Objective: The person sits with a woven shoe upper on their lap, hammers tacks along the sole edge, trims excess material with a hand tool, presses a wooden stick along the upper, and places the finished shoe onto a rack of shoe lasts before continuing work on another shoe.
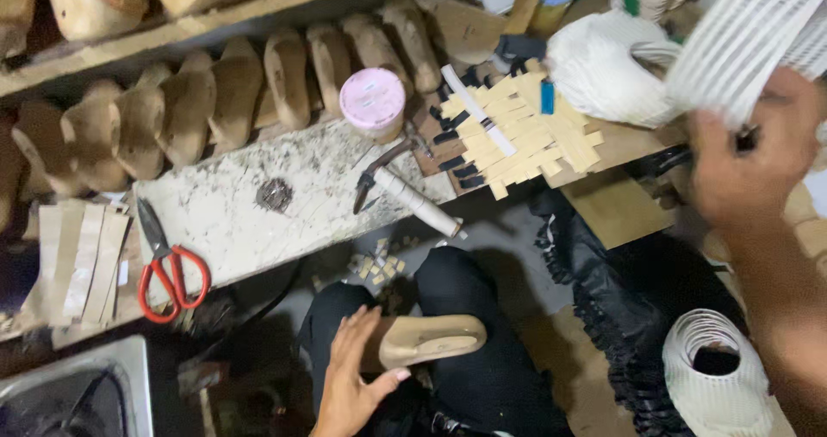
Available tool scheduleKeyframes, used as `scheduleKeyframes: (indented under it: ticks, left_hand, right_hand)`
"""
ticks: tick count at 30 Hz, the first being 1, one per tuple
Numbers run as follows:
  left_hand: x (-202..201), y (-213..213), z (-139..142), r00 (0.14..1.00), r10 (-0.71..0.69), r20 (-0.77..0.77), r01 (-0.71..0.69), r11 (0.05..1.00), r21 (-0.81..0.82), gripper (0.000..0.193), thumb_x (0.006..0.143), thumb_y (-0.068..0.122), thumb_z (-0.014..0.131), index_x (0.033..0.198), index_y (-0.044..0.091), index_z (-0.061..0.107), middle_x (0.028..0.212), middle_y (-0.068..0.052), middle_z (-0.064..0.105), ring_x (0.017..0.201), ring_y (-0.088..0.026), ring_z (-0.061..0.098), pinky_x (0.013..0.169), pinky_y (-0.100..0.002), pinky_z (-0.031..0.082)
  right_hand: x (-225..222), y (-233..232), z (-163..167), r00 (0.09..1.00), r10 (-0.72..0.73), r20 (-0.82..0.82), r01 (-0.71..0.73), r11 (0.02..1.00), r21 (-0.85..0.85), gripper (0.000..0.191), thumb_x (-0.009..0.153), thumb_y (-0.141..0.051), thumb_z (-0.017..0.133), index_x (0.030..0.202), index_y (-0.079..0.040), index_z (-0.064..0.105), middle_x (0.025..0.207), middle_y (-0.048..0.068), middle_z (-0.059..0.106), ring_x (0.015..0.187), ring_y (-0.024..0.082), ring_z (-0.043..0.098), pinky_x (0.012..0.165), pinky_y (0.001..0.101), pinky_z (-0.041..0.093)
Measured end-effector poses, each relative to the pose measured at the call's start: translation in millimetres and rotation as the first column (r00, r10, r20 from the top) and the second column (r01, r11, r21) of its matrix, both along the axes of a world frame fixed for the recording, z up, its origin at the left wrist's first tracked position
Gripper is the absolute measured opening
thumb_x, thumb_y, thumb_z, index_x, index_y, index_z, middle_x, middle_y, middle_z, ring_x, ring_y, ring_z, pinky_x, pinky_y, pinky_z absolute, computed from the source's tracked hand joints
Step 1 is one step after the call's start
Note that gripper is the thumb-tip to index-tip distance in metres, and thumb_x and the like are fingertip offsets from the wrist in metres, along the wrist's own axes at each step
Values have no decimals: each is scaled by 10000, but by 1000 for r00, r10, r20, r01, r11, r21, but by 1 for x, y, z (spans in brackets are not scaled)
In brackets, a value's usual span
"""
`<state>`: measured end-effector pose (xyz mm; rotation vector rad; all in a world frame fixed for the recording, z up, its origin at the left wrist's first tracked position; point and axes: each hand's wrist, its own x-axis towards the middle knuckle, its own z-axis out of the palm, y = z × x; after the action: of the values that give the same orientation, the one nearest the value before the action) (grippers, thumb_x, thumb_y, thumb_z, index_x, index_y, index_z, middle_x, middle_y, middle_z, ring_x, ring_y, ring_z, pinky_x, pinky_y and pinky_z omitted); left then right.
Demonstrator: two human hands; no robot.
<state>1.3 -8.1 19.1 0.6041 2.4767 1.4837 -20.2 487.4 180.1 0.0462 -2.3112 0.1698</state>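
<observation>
Beige shoe sole (pixel 431 338) lies across the person's lap at 6 o'clock, left hand (pixel 353 385) resting open against its heel end, grip apart, nothing clamped. Right hand (pixel 745 166) at 3 o'clock is closed on white ribbed strap (pixel 741 41). Risk, as I judge it: unpinned, the sole could slide off the knee to the floor; red-handled scissors (pixel 168 269) overhang the desk (pixel 258 204) edge at 9 o'clock.

The tabletop (pixel 258 196) looks like speckled polished stone. Scissors (pixel 168 265) have dark metal blades and glossy red plastic handles. The lasts (pixel 215 92) are matt, worn wood. The hammer (pixel 405 192) has a dull metal head. The sole (pixel 435 338) looks smooth, tan.
</observation>
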Motion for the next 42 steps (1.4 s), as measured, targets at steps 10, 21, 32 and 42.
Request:
scheduleKeyframes:
  ticks: [10,21,32,42]
  left_hand:
    - [-13,-24,-10,586,-13,810,-588,682,436,839,927,275,845,1522,-210,506,1356,-364,591,1170,-373,613,990,-501,481]
    - [26,-56,-46,547,108,830,-548,796,258,198,913,37,707,1086,-57,736,959,-122,800,812,-163,721,773,-338,576]
    - [10,-64,-74,555,129,821,-668,658,349,152,930,49,702,1041,-46,744,984,-115,782,844,-150,712,797,-314,555]
    - [14,-58,-70,521,50,852,-717,566,406,129,955,69,688,1027,-32,723,998,-125,776,862,-165,722,804,-330,564]
  right_hand:
    - [45,-189,-62,366,793,487,-833,512,-208,85,769,-107,704,802,-38,666,1367,191,614,1301,423,556,979,497,535]
    - [81,-194,-118,502,677,538,-382,732,-564,478,712,-100,802,1161,34,707,1225,162,697,1162,319,671,956,430,556]
    - [86,-205,-145,639,694,332,-416,675,-610,533,779,-287,827,1184,33,693,1244,157,718,1257,305,650,1051,443,536]
    - [81,-216,-145,672,643,367,-490,758,-430,639,753,-382,852,1201,44,689,1255,145,708,1274,296,606,1032,457,499]
